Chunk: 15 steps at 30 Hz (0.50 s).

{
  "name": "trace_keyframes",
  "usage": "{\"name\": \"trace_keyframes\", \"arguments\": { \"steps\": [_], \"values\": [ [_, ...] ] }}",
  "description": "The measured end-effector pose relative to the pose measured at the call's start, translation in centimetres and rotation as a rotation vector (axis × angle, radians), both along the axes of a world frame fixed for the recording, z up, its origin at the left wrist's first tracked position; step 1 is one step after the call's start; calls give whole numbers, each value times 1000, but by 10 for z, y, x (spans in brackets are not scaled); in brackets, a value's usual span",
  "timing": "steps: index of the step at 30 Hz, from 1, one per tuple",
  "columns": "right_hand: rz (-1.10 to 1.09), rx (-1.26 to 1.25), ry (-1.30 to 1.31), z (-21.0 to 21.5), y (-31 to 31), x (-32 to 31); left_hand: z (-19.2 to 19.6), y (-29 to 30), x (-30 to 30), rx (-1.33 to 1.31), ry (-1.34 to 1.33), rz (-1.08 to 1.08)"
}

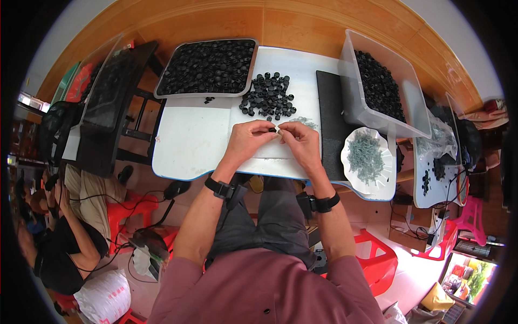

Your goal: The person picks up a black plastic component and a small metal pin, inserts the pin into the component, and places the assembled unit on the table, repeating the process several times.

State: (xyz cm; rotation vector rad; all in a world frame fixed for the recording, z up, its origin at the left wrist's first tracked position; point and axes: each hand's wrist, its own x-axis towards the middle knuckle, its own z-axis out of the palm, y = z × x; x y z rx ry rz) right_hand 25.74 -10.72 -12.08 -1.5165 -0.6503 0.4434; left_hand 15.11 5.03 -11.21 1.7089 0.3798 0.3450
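Note:
My left hand (249, 139) pinches a small black cap (272, 129) between thumb and fingertips, above the white table near its front edge. Close against it, my right hand (301, 141) has its thumb and forefinger pressed together at the cap's side. Whatever sits in the right fingertips is too small to make out. Just beyond both hands lies a loose pile of black caps (268, 96). A few thin grey-green pieces (305, 122) are scattered on the table past my right hand.
A metal tray (204, 96) heaped with black caps stands at the back left. Back right, a clear plastic bin (372, 121) holds more. A white scalloped dish (353, 175) of grey-green pieces sits by a black mat (330, 116). Another person (70, 237) sits at left.

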Motion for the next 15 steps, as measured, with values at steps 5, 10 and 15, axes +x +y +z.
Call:
{"name": "trace_keyframes", "arguments": {
  "steps": [5, 10, 15],
  "values": [
    [-32, -68, -168, -7, 3, 0, -3, 0, 0, 55, -6, 10],
    [-15, -112, -153, -3, 3, 0, -4, 1, 1, 75, -18, -5],
    [9, -100, -142, -3, 1, 2, -3, 0, 1, 91, -14, -13]
  ]
}}
